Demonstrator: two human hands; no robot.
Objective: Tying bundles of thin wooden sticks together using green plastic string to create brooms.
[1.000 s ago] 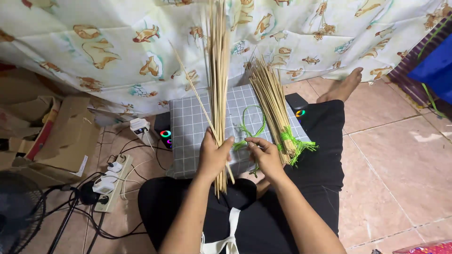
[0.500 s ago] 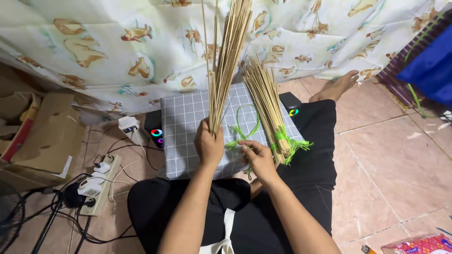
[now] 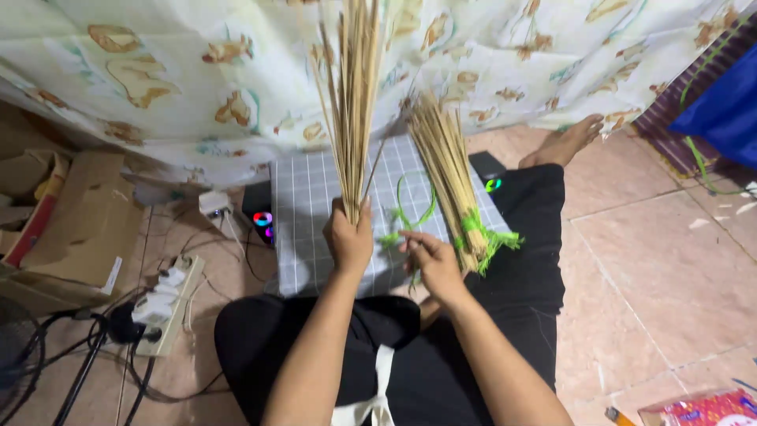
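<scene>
Upright — stick bundle (image 3: 348,102) in left hand (image 3: 348,241)

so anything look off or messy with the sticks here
Slightly: the bundle of thin sticks in the left hand is untied and fans out at the top, while the bundle on the grid-patterned cushion is bound with green string.

This looks like a room in a home; the person sits on a pink tiled floor (image 3: 670,260); a sheet with animal pictures (image 3: 197,79) hangs behind; a power strip (image 3: 169,304), cardboard boxes (image 3: 75,229) and a fan (image 3: 20,355) lie around.
</scene>
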